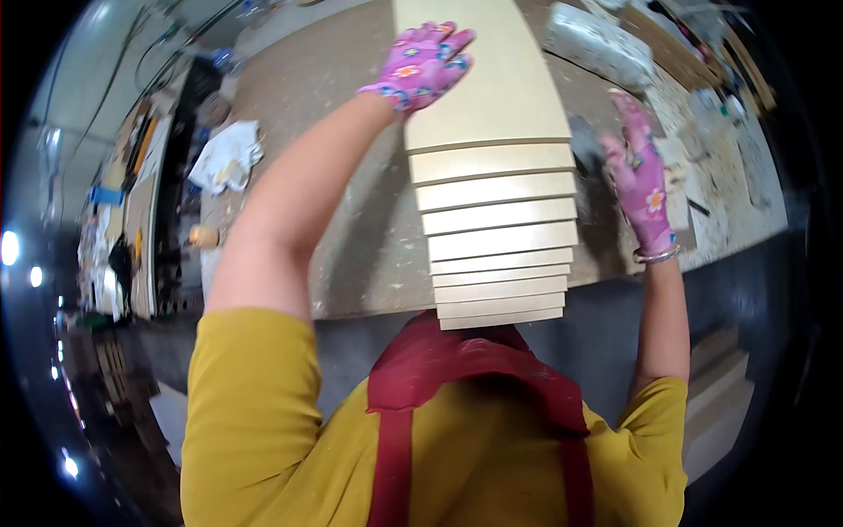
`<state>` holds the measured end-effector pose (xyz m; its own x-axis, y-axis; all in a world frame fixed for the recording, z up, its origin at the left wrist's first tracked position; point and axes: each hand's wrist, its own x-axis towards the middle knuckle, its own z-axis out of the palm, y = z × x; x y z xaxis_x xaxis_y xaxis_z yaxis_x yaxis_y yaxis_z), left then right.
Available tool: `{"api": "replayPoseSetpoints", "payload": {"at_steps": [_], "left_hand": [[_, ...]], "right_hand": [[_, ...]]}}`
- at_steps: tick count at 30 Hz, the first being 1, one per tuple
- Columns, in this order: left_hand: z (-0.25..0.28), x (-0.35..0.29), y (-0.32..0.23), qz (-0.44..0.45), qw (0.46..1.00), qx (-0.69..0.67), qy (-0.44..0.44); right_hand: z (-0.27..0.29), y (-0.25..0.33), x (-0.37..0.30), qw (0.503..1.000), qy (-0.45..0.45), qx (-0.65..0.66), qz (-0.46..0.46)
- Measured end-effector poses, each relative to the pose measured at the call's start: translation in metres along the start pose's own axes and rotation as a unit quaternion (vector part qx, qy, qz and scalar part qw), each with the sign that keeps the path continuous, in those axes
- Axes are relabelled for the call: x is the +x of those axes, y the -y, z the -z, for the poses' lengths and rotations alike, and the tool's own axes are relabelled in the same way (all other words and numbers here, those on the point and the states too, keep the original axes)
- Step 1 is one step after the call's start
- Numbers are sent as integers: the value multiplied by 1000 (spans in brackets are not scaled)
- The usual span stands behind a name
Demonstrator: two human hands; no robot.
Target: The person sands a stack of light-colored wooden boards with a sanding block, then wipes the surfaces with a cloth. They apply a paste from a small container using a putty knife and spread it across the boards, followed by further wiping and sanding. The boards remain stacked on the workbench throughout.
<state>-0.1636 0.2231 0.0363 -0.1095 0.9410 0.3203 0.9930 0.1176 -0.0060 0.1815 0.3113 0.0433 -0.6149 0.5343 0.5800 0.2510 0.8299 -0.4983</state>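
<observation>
The stack of pale boards (500, 212) lies on the worktable (290, 97), its near edges stepped like stairs toward the person's red apron (474, 360). The nearest board (500, 314) projects past the table's front edge, close to the apron. The left hand (426, 63) rests palm down on the top board (505, 97), fingers slightly parted, gripping nothing. The right hand (644, 176) is spread, thumb apart from the fingers, to the right of the stack and apparently clear of it. I see nothing in it; its fingertips are blurred.

Possible faults and causes, as I judge them:

1. Slippage. The faces look smooth, and a single hand bears on the top board. An uneven push could skew that board and disturb the steps beneath.

2. Snagging. The overhang has no table under it. A forward lean could catch the nearest board and shove it out of line.

3. Obstruction. The white wrapped bundle (601, 44) lies near the stack's far right side. A board swung that way could strike it.
</observation>
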Motion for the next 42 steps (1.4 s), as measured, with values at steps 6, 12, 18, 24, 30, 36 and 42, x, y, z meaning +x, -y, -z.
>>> {"api": "replayPoseSetpoints", "payload": {"at_steps": [6, 12, 18, 24, 30, 36, 42], "left_hand": [[10, -18, -21, 85, 995, 30, 51], [34, -69, -49, -51, 996, -66, 45], [24, -124, -35, -166, 978, -119, -44], [78, -156, -35, -249, 953, -174, -7], [90, -74, -54, -64, 971, -226, 34], [23, -23, -62, -22, 999, 1, 33], [19, -22, -68, -17, 999, 18, 36]], "right_hand": [[-57, 32, 6, 982, 149, -54, 103], [-58, 13, 1, 986, 110, -41, 121], [-41, 13, -26, 957, 11, 228, -178], [-7, -3, -97, 902, -77, 266, -332], [48, -82, -124, 902, -107, 279, -311], [97, -141, -132, 953, 14, 137, -269], [141, -178, -144, 938, -16, 206, -278]]}}
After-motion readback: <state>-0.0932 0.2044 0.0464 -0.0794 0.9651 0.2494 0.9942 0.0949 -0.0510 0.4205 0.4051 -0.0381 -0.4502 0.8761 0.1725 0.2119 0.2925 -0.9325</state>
